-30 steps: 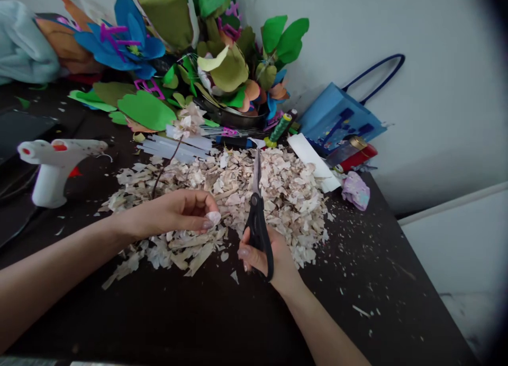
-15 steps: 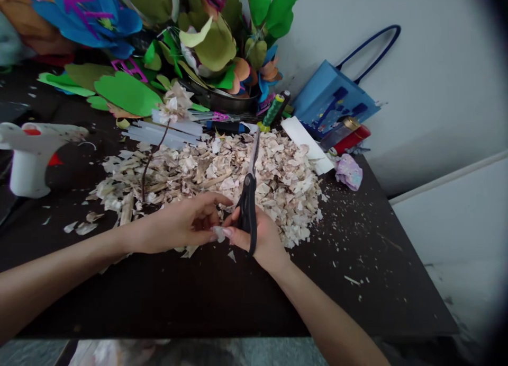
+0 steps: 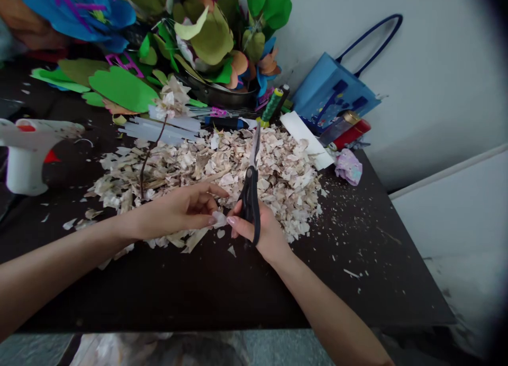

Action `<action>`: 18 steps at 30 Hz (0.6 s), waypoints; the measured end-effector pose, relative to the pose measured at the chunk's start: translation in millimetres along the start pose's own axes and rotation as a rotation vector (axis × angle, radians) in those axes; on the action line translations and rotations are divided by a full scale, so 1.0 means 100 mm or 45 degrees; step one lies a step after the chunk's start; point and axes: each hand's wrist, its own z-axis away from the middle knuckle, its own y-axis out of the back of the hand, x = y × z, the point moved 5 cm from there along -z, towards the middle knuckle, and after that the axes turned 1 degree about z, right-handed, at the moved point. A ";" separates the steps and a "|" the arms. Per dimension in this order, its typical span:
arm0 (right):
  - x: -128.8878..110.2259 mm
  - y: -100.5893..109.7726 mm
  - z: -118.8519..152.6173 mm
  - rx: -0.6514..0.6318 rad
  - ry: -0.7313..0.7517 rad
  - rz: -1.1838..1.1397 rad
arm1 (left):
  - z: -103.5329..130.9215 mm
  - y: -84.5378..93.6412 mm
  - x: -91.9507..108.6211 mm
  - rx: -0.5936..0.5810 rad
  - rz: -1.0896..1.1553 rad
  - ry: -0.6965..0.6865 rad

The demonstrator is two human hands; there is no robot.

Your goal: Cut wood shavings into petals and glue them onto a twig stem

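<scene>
Between thumb and finger, my left hand (image 3: 180,210) pinches a small whitish petal-like piece (image 3: 219,220). My right hand (image 3: 265,231) has black-handled scissors (image 3: 251,191) hanging on its fingers, blades pointing away from me and seemingly closed. Its thumb and fingertip reach the right edge of the same pale piece. Under and beyond both hands spreads a heap of dry, pale petal-like flakes (image 3: 286,180). A flower of pale petals on a thin brown stem (image 3: 148,157) leans at the heap's left side.
A white glue gun (image 3: 27,154) lies at the left, near translucent glue sticks (image 3: 159,130). Colourful artificial flowers (image 3: 210,37) fill the back. Green thread (image 3: 272,106), a white strip (image 3: 305,138), a blue bag (image 3: 329,90) and a crumpled lilac piece (image 3: 349,167) stand or lie to the right.
The hands have parted very slightly, and more of the pale piece shows between them. The scissors have shifted a little to the right. The whole view has tilted slightly.
</scene>
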 end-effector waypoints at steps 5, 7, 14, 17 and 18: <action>0.01 0.00 -0.01 0.010 -0.043 -0.066 | 0.02 -0.08 -0.04 -0.099 0.066 0.065; 0.04 -0.02 0.00 -0.018 -0.064 -0.079 | 0.02 -0.10 -0.05 -0.111 0.089 0.074; 0.06 -0.02 -0.02 0.034 -0.040 -0.131 | 0.01 -0.06 -0.01 -0.008 0.247 0.163; 0.05 -0.01 -0.02 0.078 -0.012 -0.159 | 0.00 -0.08 -0.04 0.013 0.255 0.188; 0.04 -0.01 -0.02 0.084 -0.001 -0.159 | 0.00 -0.09 -0.06 -0.009 0.252 0.192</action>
